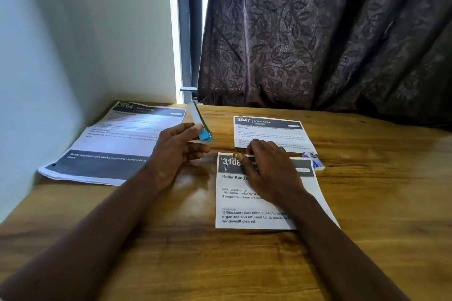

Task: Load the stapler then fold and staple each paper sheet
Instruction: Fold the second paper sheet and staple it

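My left hand (175, 151) holds a blue stapler (201, 127) above the table, its metal top swung open and pointing up and away. My right hand (266, 171) rests on a folded sheet marked 3108 (244, 212) and pinches something small at the sheet's top edge near its left corner. A second folded sheet marked 2947 (269, 133) lies just behind it. A stack of unfolded sheets (110, 144) lies at the left by the wall. A small blue and white staple box (314, 161) sits to the right of my right hand.
The wooden table (379, 203) ends at a white wall on the left and a dark patterned curtain (330, 32) at the back. A window frame (189, 32) shows in the gap between them.
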The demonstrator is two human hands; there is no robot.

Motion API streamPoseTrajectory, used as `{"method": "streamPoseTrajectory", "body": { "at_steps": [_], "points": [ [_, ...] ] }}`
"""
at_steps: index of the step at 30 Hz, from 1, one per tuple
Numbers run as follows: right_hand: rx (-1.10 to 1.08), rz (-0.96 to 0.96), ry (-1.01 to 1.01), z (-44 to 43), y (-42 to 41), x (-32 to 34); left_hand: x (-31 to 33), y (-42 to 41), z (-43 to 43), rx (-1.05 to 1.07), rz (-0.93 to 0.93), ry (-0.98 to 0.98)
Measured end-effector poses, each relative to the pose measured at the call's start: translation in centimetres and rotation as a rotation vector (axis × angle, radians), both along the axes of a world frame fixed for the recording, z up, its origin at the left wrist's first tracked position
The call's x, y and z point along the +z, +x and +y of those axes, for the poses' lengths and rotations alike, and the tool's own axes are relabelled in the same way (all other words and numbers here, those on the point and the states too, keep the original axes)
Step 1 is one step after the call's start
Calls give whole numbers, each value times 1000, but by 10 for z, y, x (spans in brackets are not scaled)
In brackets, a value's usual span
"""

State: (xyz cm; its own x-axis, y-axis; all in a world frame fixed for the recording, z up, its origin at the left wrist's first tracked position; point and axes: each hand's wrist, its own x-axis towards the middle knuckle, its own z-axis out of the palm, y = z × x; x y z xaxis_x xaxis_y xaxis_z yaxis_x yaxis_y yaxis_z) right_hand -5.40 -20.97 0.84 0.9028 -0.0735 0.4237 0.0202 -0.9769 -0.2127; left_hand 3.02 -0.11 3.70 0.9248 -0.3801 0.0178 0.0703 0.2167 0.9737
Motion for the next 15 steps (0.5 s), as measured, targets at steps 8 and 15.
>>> {"method": "streamPoseTrajectory", "body": {
  "at_steps": [8, 15],
  "points": [
    [54, -31, -15, 2, 0, 1, 0, 5, 5, -131, 10, -22],
    [126, -3, -3, 5, -2, 5, -1, -1, 0, -148, -73, 123]
  ]
}}
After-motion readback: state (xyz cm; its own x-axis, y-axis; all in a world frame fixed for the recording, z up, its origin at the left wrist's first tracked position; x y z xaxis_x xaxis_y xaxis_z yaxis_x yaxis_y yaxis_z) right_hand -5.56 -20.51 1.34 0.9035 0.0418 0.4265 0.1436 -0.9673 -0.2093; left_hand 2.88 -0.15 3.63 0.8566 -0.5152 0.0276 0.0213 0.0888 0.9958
